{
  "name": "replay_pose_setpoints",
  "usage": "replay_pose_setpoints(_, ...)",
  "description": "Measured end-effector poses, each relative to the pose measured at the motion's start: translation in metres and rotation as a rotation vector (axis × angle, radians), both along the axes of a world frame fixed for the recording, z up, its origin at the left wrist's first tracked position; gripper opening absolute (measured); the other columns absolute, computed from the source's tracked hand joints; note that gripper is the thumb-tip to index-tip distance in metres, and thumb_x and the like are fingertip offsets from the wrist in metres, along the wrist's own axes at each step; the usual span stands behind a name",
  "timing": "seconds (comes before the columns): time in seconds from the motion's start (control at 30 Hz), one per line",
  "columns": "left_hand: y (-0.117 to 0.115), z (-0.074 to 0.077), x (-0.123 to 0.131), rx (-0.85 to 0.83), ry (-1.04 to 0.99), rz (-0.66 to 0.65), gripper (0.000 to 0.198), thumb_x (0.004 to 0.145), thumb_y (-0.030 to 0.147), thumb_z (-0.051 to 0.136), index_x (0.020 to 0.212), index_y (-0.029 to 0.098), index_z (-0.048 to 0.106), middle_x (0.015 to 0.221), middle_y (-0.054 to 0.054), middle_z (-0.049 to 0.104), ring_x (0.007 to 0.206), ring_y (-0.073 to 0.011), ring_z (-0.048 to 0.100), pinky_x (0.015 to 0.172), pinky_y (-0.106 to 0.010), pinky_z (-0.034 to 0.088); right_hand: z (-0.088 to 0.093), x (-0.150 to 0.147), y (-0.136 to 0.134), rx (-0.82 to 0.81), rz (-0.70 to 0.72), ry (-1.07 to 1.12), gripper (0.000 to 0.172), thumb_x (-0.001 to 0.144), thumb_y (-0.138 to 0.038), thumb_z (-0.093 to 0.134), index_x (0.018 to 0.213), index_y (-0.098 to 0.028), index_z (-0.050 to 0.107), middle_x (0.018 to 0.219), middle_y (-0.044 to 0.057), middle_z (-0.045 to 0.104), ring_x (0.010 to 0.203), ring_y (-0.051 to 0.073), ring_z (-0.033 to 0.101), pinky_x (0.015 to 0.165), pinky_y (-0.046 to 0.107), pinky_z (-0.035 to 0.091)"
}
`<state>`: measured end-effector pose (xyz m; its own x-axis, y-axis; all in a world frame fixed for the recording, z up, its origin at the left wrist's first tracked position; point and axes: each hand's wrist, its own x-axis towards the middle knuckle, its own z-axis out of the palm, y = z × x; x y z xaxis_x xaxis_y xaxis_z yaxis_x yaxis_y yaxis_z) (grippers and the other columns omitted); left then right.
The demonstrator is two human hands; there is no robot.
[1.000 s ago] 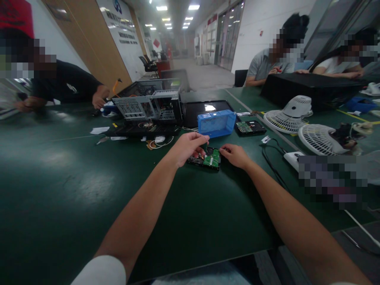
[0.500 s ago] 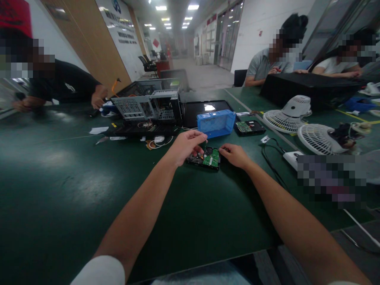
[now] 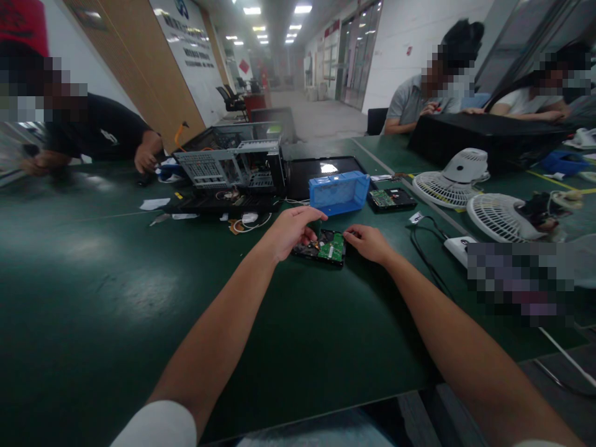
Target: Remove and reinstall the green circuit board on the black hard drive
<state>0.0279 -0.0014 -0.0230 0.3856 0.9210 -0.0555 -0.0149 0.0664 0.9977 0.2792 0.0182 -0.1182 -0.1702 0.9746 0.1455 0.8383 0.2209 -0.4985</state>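
Observation:
A hard drive [image 3: 332,248] lies flat in front of me, its green circuit board facing up. Over its left part is my left hand [image 3: 297,232], with the forefinger reaching across and the other fingers curled in near the board. Whatever those fingers pinch is too small to make out. My right hand [image 3: 369,242] is closed at the drive's upper right corner, thumb and forefinger gripping the edge. Just behind the drive stands a blue plastic bin [image 3: 339,194], tipped on its side with its opening toward me.
An opened computer case [image 3: 228,164] stands behind to the left, white cables before it. A second hard drive [image 3: 392,198] lies right of the bin. Farther right are white fan parts [image 3: 449,180] and a power strip [image 3: 459,247]. Co-workers sit across the green table [image 3: 298,360].
My left forefinger has shifted slightly over the drive; my right hand stays at its corner. At the far left, a co-worker's hand has moved a little left and down.

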Motion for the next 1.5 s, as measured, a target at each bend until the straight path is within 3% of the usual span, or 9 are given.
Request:
replay_pose_setpoints(0.17, -0.0001, 0.0003, 0.0003, -0.005, 0.004, -0.021, 0.024, 0.087, 0.037, 0.066, 0.097, 0.017, 0.074, 0.103, -0.009, 0.068, 0.052, -0.0064, 0.057, 0.041, -0.02, 0.035, -0.0003, 0.0002, 0.0004, 0.003, 0.006, 0.0, 0.029, 0.097, -0.041, 0.053, 0.101, -0.022, 0.075, 0.09, 0.005, 0.075, 0.079, 0.019, 0.063, 0.068, 0.027, 0.041)
replay_pose_setpoints(0.57, -0.0002, -0.0024, -0.0003, -0.046, -0.06, -0.034, 0.025, 0.088, 0.039, 0.066, 0.1, 0.018, 0.058, 0.107, -0.012, 0.071, 0.058, -0.0128, 0.066, 0.047, -0.023, 0.045, -0.0012, 0.0001, 0.0007, 0.015, -0.003, 0.001, 0.028, 0.096, -0.041, 0.054, 0.1, -0.022, 0.075, 0.088, 0.004, 0.075, 0.077, 0.018, 0.063, 0.066, 0.027, 0.04)
replay_pose_setpoints(1.0, -0.0009, -0.0018, 0.0002, -0.028, -0.024, -0.105, 0.024, 0.09, 0.038, 0.064, 0.1, 0.017, 0.07, 0.105, -0.009, 0.064, 0.058, -0.009, 0.063, 0.043, -0.019, 0.041, 0.0008, -0.0008, -0.0003, 0.004, 0.0, -0.02, 0.029, 0.097, -0.04, 0.053, 0.101, -0.022, 0.075, 0.088, 0.005, 0.075, 0.078, 0.018, 0.063, 0.067, 0.026, 0.04)
replay_pose_setpoints(1.3, -0.0005, -0.0019, 0.0, -0.065, -0.055, -0.07, 0.028, 0.09, 0.039, 0.066, 0.108, 0.018, 0.06, 0.108, -0.012, 0.07, 0.061, -0.0152, 0.07, 0.045, -0.021, 0.046, -0.0005, -0.0006, 0.0003, 0.004, -0.01, 0.006, 0.029, 0.097, -0.041, 0.054, 0.101, -0.022, 0.076, 0.086, 0.004, 0.075, 0.076, 0.018, 0.063, 0.066, 0.027, 0.04)
replay_pose_setpoints(1.5, -0.0011, -0.0008, 0.0005, -0.091, -0.072, -0.059, 0.028, 0.089, 0.038, 0.068, 0.102, 0.018, 0.054, 0.112, -0.014, 0.071, 0.066, -0.0182, 0.073, 0.047, -0.023, 0.05, -0.0011, 0.0002, 0.0009, 0.003, -0.001, 0.005, 0.029, 0.097, -0.041, 0.054, 0.101, -0.022, 0.075, 0.087, 0.004, 0.075, 0.076, 0.018, 0.062, 0.066, 0.027, 0.04)
